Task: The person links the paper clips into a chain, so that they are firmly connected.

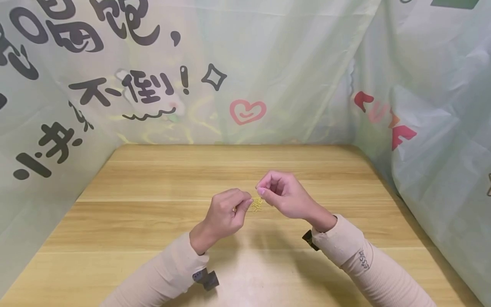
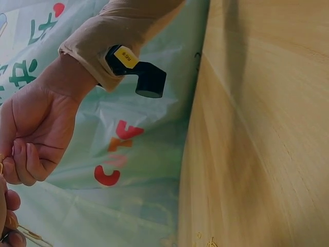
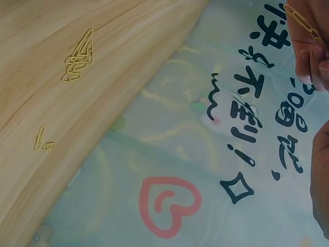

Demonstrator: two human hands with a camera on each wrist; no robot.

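In the right wrist view, linked yellow paper clips (image 3: 303, 23) hang at my left hand (image 3: 312, 56), whose fingers are curled around part of them. The head view has this left hand (image 1: 226, 211) raised over the table, thumb and index fingertip pressed together. Just to its right, my right hand (image 1: 285, 194) brings its thumb and index finger together. At those fingertips the left wrist view catches a bit of yellow paper clip (image 2: 1, 167). A small pile of yellow paper clips (image 1: 256, 205) lies beyond and below the hands, partly covered by them.
Two loose paper clips (image 3: 40, 138) lie apart from the pile on the wooden table (image 1: 153, 179). A printed cloth (image 1: 299, 76) hangs along the table's back and sides. Each sleeve carries a black wrist camera (image 1: 206, 279).
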